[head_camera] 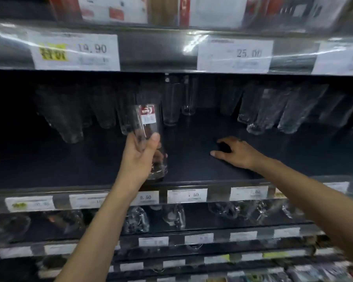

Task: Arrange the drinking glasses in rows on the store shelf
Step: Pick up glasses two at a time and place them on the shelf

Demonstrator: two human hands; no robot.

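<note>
Dark store shelf [192, 174] front and centre, price tags [186, 195] along its front lip. The left hand [141, 157] grips a tall clear glass [148, 129], thumb and fingers wrapped round its lower half, red-and-white sticker [148, 113] near the rim. The glass leans a touch left, its base low by the shelf's front edge. Over to the right, well apart from it, the right hand [236, 153] rests palm-down on the shelf, fingers loosely spread, holding nothing. Behind both hands, more glasses [171, 102] stand along the back, with groups at far left [69, 123] and far right [273, 115].
</note>
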